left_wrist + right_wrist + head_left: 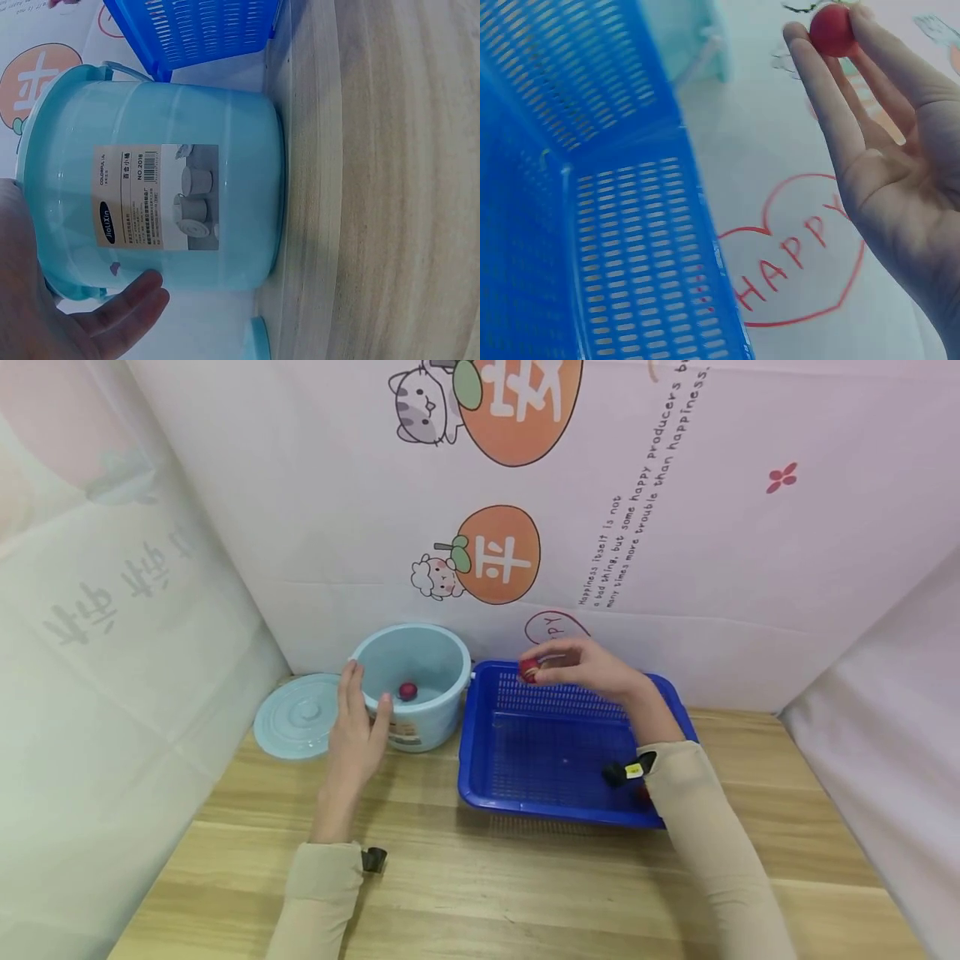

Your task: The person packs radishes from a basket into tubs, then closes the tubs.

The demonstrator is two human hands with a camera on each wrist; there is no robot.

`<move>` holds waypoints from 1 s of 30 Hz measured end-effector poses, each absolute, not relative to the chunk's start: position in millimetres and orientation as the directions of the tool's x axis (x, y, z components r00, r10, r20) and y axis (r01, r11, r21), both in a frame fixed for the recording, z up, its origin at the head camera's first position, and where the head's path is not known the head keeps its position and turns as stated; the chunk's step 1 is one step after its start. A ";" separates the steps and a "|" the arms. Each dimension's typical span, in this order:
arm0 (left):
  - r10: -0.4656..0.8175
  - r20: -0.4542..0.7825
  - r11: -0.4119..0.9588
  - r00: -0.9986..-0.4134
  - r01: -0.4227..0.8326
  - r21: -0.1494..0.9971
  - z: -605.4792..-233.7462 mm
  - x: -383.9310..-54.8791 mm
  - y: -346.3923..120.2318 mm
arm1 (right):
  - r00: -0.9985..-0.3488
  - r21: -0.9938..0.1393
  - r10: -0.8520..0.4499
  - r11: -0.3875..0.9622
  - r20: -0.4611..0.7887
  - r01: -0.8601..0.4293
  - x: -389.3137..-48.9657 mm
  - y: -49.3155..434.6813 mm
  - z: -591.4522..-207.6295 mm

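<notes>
My right hand [588, 670] pinches a small round red ball [529, 671] between thumb and fingertips, above the back left part of the blue basket [467, 760]. In the right wrist view the red ball [832, 31] shows smooth and round. My left hand [358, 739] is at the left front of the light blue bucket [442, 722], fingers straight by its rim. The left wrist view shows the left hand [67, 300] beside the labelled bucket wall [247, 180]; whether it presses on it I cannot tell. Another red ball [407, 692] lies inside the bucket.
A light blue lid [296, 718] lies left of the bucket, partly behind my left hand. Something red [643, 792] in the basket is mostly hidden by my right sleeve. A printed cloth [675, 568] hangs behind the wooden table [450, 893].
</notes>
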State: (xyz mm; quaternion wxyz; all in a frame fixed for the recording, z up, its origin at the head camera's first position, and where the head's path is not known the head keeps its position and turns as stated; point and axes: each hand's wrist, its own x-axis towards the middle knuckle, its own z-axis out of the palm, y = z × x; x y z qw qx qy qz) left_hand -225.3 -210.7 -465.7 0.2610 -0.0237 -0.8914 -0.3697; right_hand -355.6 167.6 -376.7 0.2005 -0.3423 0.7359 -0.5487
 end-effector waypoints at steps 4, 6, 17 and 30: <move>-0.151 0.472 0.723 -0.869 0.229 0.652 -465.5 -223.3 -212.3 | -0.750 -0.976 -0.647 0.045 0.135 -0.215 -355.2 174.9 -371.8; -0.152 0.467 0.723 -0.871 0.224 0.653 -465.8 -222.8 -212.9 | -0.762 -0.983 -0.631 -0.006 0.146 -0.183 -354.2 176.5 -370.2; -0.150 0.466 0.720 -0.872 0.226 0.656 -465.2 -221.9 -212.1 | -0.772 -0.981 -0.617 -0.003 0.152 -0.192 -350.1 171.5 -371.5; -0.148 0.474 0.725 -0.868 0.231 0.649 -465.5 -223.7 -211.4 | -0.732 -0.975 -0.651 -0.056 0.201 -0.217 -350.4 134.6 -375.5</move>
